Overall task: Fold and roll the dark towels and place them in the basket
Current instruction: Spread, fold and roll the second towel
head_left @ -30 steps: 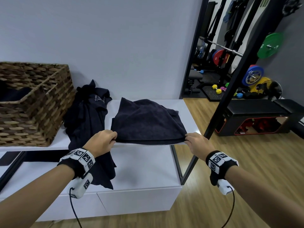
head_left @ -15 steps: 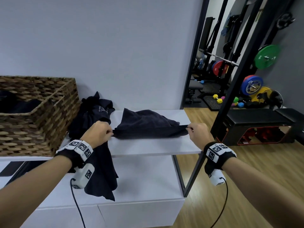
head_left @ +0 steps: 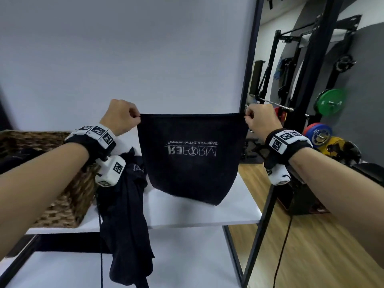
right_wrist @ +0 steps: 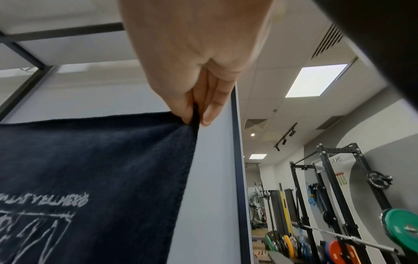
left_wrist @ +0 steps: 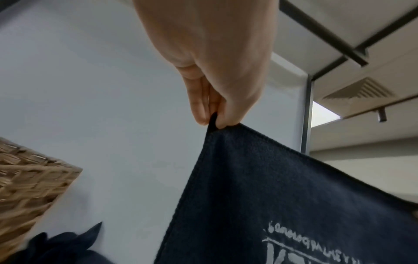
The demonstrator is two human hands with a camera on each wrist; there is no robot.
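So right now the dark towel [head_left: 192, 159] is up in the air, stretched between both hands in front of the white shelf [head_left: 239, 213], with its bottom edge hanging down just above the shelf top or maybe brushing it, can't tell which. The left hand [head_left: 119, 116] pinches the top left corner and the right hand [head_left: 260, 119] pinches the top right one, thumb against curled fingers [left_wrist: 199, 107] in both wrist views, so both hands are closed tight on cloth and nothing else. The white printed logo reads upside down and mirrored from the head view, so I'd guess we're looking at the back, flipped. As for handling: it looks like thin terry or microfibre, light and totally floppy. The top edge pulls straight under tension while the sides curve inward toward the bottom, so it has no stiffness of its own. Not slippery, not fragile, and a corner pinch seems plenty. Corners are the right place to grab because that keeps the edges square for the fold; grab mid-edge and it'd just bunch up. I'd lay it flat on the shelf before folding, since the loose lower corners will swing around. The wicker basket [head_left: 68, 204] sits at the left end of the shelf with something dark already inside, and another dark towel [head_left: 126, 225] is draped over the shelf's near edge beside it.
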